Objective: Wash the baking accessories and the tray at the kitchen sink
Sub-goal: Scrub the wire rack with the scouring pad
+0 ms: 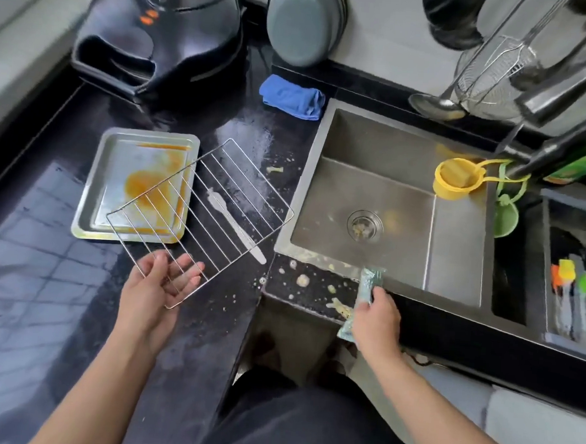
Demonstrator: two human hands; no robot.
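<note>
A wire oven rack (209, 213) lies tilted over the black counter, its far left corner over a metal baking tray (116, 173) smeared with orange residue. My left hand (157, 282) is palm up under the rack's near corner, fingers straight, carrying it. A pale flat tray handle tool (236, 227) lies on the counter beneath the rack. My right hand (375, 316) grips a light blue sponge (368, 283) at the sink's front edge. The steel sink (453, 266) sits to the right, with food bits around its drain (365, 225).
A black appliance (159, 35) and grey bowls (303, 27) stand at the back. A blue cloth (292, 96) lies behind the sink. A yellow strainer (457, 178) hangs in the sink. Foam specks (301, 280) dot the counter edge. A utensil bin (573, 273) sits far right.
</note>
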